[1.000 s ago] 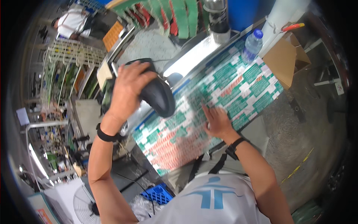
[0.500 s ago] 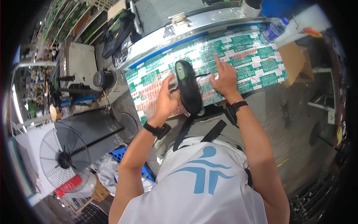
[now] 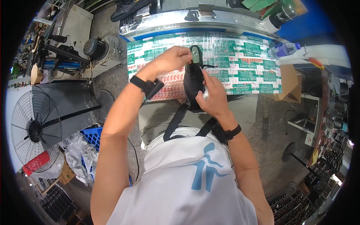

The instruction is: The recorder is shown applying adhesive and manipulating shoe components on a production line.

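Shoe [image 3: 192, 84] across table edge [image 3: 243, 91], left fingers [image 3: 182, 53] pinching it; right fingers [image 3: 209, 80] touching, grip unclear

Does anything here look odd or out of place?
The table looks odd: its top is patched with green and red printed tape. Crumpled plastic heaped by the blue crate looks untidy. No damage shows on the shoe.

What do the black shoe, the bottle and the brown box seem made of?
Black shoe: fabric or soft leather, unclear; dark with little shine. Bottle: probably clear plastic, glossy and translucent. Brown box: likely cardboard, matte tan with flat panels.
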The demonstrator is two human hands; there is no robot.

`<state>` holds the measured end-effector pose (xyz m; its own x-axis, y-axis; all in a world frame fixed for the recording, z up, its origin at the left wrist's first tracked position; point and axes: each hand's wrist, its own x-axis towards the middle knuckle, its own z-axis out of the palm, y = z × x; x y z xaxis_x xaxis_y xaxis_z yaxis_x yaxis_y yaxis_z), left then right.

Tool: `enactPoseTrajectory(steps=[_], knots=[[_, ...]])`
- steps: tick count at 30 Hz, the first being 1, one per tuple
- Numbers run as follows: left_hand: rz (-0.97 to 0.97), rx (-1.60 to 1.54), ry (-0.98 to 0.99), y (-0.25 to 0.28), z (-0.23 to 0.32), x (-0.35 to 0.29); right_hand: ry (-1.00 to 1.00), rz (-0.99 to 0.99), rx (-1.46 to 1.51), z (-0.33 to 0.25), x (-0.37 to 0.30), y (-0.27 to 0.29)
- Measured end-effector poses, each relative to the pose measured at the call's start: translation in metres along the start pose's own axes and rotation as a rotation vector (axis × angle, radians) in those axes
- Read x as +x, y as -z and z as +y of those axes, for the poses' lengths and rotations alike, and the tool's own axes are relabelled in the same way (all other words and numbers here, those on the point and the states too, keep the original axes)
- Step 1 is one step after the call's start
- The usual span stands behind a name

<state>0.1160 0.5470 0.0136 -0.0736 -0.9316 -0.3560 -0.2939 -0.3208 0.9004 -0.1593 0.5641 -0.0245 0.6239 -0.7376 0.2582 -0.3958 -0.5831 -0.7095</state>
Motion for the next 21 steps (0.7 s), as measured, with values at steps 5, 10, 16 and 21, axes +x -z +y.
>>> enactPoseTrajectory(steps=[5, 10, 16, 21], knots=[[0.105, 0.724, 0.129, 0.039, -0.014, 0.003, 0.042, -0.062, 0.02, -0.007, 0.001, 0.002], [0.322, 0.301, -0.076, -0.018, -0.036, 0.042, 0.146, -0.042, -0.211, -0.013, 0.008, -0.007], [0.181, 0.003, 0.033, -0.026, -0.025, 0.035, -0.079, -0.127, -0.01, -0.034, 0.013, -0.002], [0.219, 0.169, -0.112, -0.018, -0.053, 0.054, -0.054, -0.328, 0.059, -0.062, 0.014, -0.022]])
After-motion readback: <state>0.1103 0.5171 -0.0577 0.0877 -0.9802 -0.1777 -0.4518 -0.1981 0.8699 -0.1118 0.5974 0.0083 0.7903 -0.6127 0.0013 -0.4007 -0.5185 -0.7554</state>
